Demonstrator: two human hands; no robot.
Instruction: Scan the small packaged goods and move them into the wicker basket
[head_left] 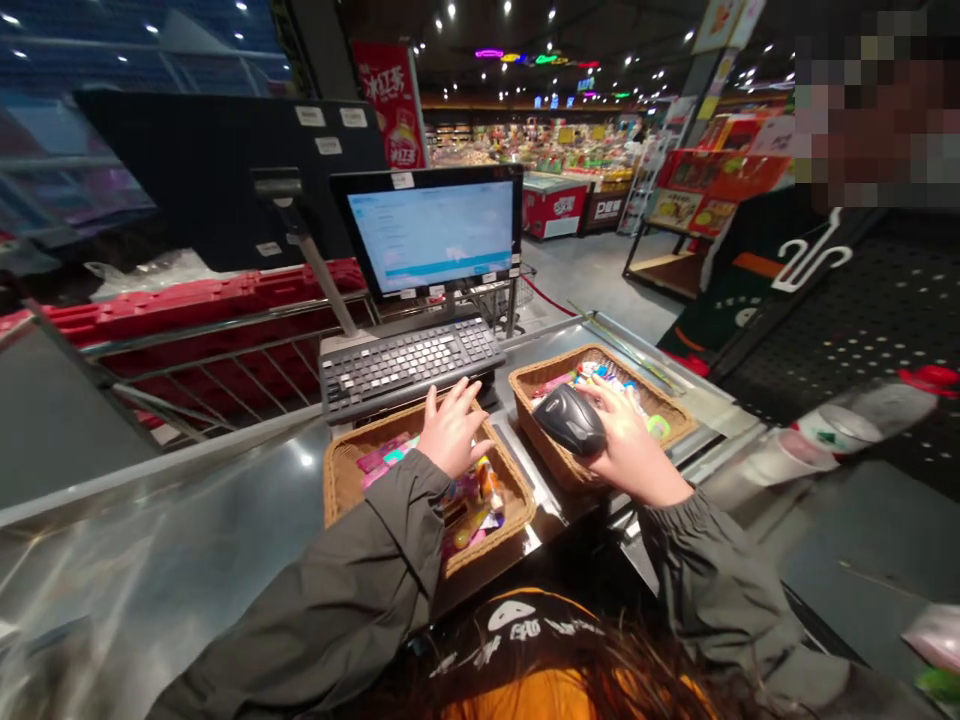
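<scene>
My right hand is closed around a black handheld barcode scanner, held over the right wicker basket. Small colourful packets lie in that basket, partly covered by the hand. My left hand has its fingers spread and holds nothing. It hovers over the far edge of the left wicker basket, close to the front of a black keyboard. Inside this basket are brightly wrapped small goods, among them an orange-and-white tube. My left sleeve hides part of them.
A lit monitor stands behind the keyboard, with a second dark screen to its left. Metal counter surface stretches left. Clear plastic containers and a white hanger are at right. A person is at the upper right.
</scene>
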